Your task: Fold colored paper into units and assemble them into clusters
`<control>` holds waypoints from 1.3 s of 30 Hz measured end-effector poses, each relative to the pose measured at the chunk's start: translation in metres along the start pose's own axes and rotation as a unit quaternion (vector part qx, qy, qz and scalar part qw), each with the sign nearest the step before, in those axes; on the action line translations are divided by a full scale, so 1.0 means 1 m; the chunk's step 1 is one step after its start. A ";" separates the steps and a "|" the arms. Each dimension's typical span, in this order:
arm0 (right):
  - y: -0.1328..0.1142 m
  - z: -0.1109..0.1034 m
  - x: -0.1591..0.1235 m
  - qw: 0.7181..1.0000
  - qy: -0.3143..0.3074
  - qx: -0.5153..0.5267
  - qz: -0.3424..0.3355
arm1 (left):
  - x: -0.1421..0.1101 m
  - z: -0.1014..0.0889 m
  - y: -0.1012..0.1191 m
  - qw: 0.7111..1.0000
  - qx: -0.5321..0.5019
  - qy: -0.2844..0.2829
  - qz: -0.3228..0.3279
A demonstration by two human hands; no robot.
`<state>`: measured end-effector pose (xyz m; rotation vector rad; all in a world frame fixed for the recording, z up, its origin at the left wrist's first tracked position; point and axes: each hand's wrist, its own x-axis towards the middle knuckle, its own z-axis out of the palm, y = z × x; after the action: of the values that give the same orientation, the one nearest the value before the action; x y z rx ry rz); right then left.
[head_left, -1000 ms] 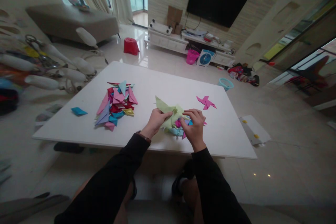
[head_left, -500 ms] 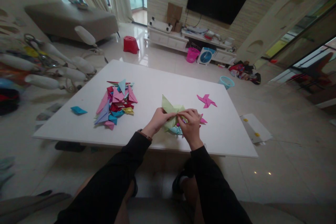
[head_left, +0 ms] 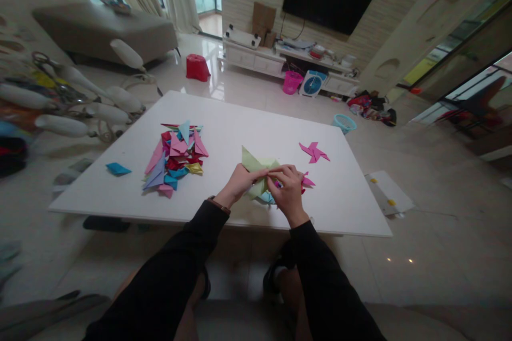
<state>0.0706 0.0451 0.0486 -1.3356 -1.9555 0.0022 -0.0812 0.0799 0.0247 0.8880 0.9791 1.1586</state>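
Observation:
Between my hands is a light green folded paper piece [head_left: 251,162] with pointed corners, held just above the table. My left hand [head_left: 239,184] pinches its left side, the thumb stretched along the paper toward the centre. My right hand [head_left: 287,189] has its thumb and fingertips closed on the right side, meeting the left thumb. Under and behind the hands lie light blue folded paper [head_left: 267,197] and pink folded paper [head_left: 308,181], both partly hidden. A pink paper pinwheel [head_left: 314,152] lies flat beyond my right hand.
A pile of colourful folded papers [head_left: 178,152] lies on the left of the white table [head_left: 240,122], with one blue folded piece [head_left: 118,169] apart from it. A lamp with white shades [head_left: 106,112] stands by the left edge. A red stool [head_left: 197,67] is on the floor beyond.
The green paper has tilted slightly, its upper left tip shifting left. Both hands keep hold of it, fingers moving only a little at the centre.

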 end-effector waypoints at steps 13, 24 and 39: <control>0.012 -0.004 0.003 0.997 -0.003 -0.040 0.059 | 0.000 -0.006 0.008 0.977 0.195 -0.032 0.079; 0.013 -0.004 0.001 0.996 -0.066 -0.001 0.066 | -0.001 -0.011 0.014 0.927 0.353 -0.026 0.123; 0.028 0.005 0.001 0.993 -0.039 -0.003 0.116 | 0.004 -0.013 0.005 0.920 0.357 -0.079 0.144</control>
<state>0.0894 0.0604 0.0343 -1.5800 -1.8548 0.1640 -0.0945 0.0853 0.0249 1.7323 1.1804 0.9448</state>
